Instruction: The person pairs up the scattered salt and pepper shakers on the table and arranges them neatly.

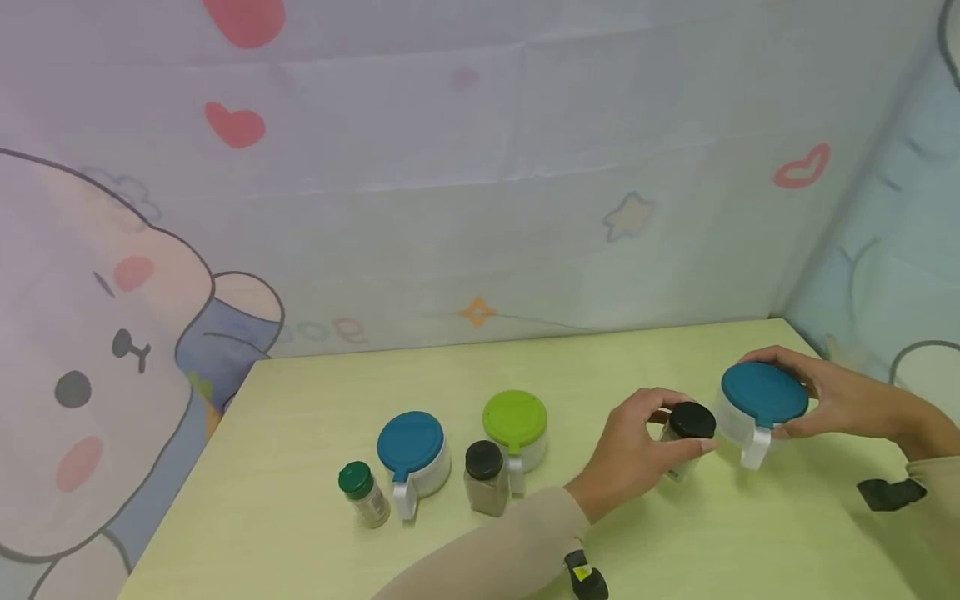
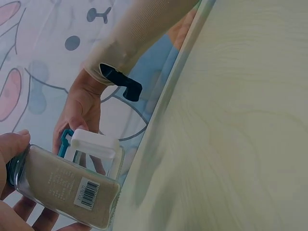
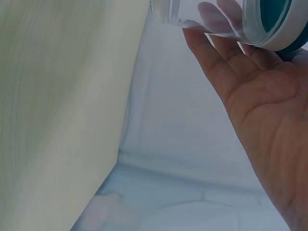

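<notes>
My left hand (image 1: 626, 454) grips a spice jar with a black lid (image 1: 692, 420), fingers and thumb around its upper part. In the left wrist view this glass jar (image 2: 62, 185) is filled with tan powder and carries a barcode label. Just to its right, my right hand (image 1: 832, 396) holds a seasoning pot with a blue lid (image 1: 765, 392) and white handle. Its clear body (image 3: 211, 19) shows in the right wrist view, with fingers along the side. The two held containers are close together; I cannot tell whether they touch the table.
On the pale table (image 1: 285, 467) stand a green-capped shaker (image 1: 365, 493), another blue-lidded pot (image 1: 412, 446), another black-lidded jar (image 1: 486, 477) and a lime-lidded pot (image 1: 516, 421). A printed cloth (image 1: 450, 183) hangs behind the table and at its sides.
</notes>
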A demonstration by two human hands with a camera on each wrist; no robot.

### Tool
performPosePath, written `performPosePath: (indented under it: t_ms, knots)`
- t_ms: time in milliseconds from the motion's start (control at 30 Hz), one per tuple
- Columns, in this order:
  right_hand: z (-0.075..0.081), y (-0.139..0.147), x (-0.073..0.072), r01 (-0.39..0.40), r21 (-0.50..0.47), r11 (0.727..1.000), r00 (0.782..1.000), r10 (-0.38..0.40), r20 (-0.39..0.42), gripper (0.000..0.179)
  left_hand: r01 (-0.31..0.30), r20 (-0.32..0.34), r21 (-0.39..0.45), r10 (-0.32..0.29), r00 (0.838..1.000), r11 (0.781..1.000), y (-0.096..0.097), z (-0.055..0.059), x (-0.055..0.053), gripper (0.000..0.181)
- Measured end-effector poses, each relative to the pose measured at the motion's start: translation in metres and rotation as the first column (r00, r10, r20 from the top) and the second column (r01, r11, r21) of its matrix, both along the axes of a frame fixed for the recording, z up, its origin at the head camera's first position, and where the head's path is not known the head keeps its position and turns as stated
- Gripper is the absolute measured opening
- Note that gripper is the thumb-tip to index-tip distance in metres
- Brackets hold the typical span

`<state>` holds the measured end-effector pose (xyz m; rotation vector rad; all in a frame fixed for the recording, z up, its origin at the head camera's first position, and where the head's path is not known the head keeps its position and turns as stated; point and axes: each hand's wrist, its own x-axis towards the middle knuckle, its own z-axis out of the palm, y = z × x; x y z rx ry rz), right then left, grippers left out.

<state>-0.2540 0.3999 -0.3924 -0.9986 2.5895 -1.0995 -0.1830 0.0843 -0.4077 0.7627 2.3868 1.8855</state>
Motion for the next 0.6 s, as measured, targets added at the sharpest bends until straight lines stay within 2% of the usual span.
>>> performPosePath:
  t_ms: [300,600]
  knots:
    - [0.004,-0.016,-0.001,-0.033,0.004,0.999,0.999,0.033,-0.009,0.082,-0.011,0.013,0.024,0.010,1.000,1.000,-0.015,0.001,0.006,0.037]
    - [0.006,-0.032,-0.005,-0.110,-0.011,0.994,0.994,0.110,-0.008,0.080,-0.045,0.019,0.012,0.045,0.999,0.999,-0.027,-0.001,0.011,0.034]
